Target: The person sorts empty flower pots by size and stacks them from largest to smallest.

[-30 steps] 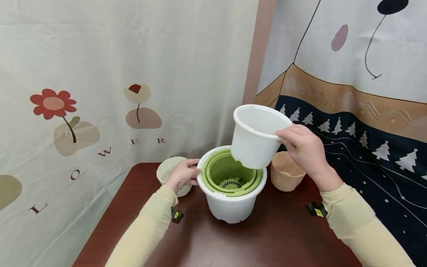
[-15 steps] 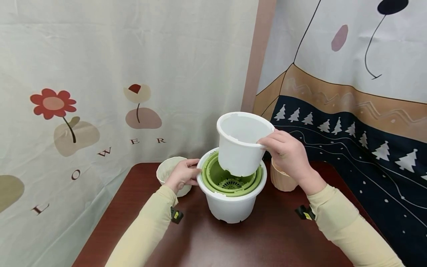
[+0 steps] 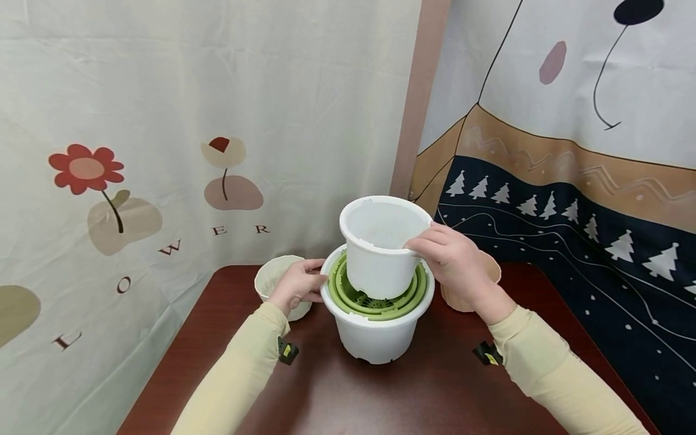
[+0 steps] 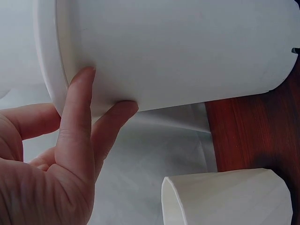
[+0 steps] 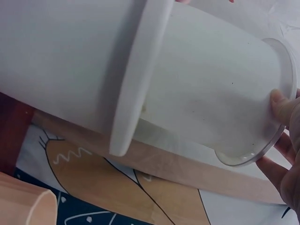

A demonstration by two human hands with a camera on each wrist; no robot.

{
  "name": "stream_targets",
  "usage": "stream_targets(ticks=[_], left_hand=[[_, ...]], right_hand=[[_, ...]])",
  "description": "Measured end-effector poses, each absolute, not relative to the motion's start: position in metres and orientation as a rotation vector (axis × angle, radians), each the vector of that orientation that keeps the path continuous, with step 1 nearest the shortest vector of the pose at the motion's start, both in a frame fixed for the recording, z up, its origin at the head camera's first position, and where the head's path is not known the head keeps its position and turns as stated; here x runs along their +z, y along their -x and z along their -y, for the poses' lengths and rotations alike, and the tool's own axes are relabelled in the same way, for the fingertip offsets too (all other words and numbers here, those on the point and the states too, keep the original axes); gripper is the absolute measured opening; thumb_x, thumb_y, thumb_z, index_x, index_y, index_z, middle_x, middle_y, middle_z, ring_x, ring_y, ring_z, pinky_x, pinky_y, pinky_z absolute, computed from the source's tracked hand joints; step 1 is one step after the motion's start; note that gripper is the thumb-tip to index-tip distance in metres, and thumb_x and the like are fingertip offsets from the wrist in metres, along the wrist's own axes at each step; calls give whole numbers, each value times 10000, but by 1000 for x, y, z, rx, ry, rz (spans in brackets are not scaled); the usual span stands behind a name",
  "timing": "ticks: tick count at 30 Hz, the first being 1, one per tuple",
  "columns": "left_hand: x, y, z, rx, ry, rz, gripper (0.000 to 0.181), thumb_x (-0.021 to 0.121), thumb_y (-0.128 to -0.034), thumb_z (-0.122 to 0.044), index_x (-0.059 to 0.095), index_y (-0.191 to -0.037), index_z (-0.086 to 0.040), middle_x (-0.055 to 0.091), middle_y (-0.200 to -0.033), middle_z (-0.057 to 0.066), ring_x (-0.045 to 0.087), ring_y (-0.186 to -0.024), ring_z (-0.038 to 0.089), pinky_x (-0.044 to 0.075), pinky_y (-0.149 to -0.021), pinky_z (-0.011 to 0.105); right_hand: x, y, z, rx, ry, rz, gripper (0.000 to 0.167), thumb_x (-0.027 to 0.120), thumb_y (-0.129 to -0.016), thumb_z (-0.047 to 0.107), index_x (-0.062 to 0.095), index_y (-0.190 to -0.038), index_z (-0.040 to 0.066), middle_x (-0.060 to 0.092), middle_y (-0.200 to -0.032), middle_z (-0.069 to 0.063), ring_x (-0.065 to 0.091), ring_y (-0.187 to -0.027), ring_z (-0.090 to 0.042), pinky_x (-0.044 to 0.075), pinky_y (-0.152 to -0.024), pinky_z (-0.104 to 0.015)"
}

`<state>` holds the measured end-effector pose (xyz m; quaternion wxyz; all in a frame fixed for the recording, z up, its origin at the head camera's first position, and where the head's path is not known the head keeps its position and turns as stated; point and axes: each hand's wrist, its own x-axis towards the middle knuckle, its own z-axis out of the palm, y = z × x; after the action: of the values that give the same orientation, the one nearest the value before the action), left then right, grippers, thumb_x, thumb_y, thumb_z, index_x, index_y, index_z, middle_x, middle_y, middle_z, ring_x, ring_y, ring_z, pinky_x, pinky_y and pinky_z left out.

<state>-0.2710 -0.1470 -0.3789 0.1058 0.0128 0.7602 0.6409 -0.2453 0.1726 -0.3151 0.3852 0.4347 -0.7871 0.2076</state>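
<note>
The left hand [image 3: 298, 284] holds one big pot [image 3: 377, 341] with two green pots [image 3: 375, 315] inside; the right hand [image 3: 451, 260] grips one smaller pot [image 3: 379, 269].

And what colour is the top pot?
The top pot is white; the head view shows it best.

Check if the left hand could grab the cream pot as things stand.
Probably yes, once it lets go: the left hand grips the lower white pot by its rim, but the cream pot stands close by, with nothing visible between them.
</note>
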Motion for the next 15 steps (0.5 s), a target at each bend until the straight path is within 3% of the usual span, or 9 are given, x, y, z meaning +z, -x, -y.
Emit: stream_targets(ticks=[9, 15], left_hand=[[-380, 271, 148, 1874, -50, -2258, 511, 557, -947, 25, 440, -1444, 59, 576, -1247, 273, 678, -861, 238, 614, -671, 395], [-381, 272, 149, 1876, -67, -2257, 505, 552, -948, 26, 448, -1441, 56, 578, -1259, 277, 678, -877, 240, 614, -679, 399]], right_hand=[[-329, 243, -165, 547, -1141, 2030, 324, 754, -792, -115, 749, -993, 139, 716, -951, 13, 617, -939, -187, 569, -851, -369], [-338, 248, -161, 516, -1167, 1969, 345, 801, -732, -121, 751, -971, 123, 713, -911, -14, 637, -902, -206, 586, -811, -390]])
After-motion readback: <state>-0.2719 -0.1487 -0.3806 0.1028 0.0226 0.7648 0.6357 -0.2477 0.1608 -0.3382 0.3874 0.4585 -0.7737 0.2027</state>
